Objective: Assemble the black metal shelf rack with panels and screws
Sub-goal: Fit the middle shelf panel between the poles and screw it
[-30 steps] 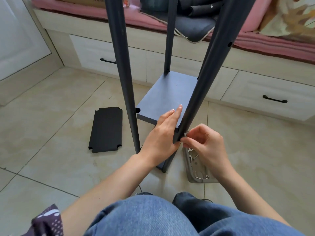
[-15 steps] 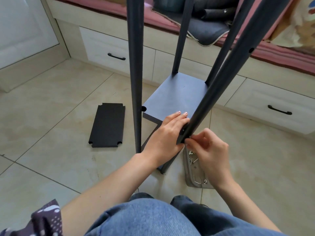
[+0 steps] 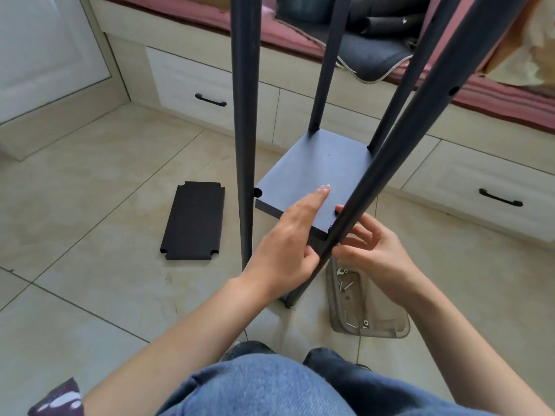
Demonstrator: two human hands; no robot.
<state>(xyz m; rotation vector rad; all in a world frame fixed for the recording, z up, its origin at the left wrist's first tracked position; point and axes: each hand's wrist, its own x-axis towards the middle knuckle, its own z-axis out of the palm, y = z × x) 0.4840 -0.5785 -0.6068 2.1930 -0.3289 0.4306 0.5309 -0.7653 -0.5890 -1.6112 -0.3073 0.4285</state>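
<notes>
A: Where does the rack stand?

B: On the tiled floor (image 3: 90,295) in front of the person's knees. Four black posts rise from it, and the mounted panel (image 3: 312,175) sits low between them. A spare panel (image 3: 193,220) lies flat on the floor to the left, well apart.

A: And the hands?

B: The left hand (image 3: 288,247) lies with straight fingers on the near corner of the mounted panel, thumb against the near right post (image 3: 405,139). The right hand (image 3: 372,253) is on the other side of that post, fingers loosely curled towards it; whether they pinch a screw I cannot tell (the post covers the fingertips).

A: What does the coming move turn on?

B: The joint where that post meets the panel's corner. The post's long axis leans up and to the right, away from the person, and the joint lies directly between the two hands, touching both. I judge the right hand better placed to work a screw there, since the clear tray of screws (image 3: 357,298) sits just beneath it.
</notes>
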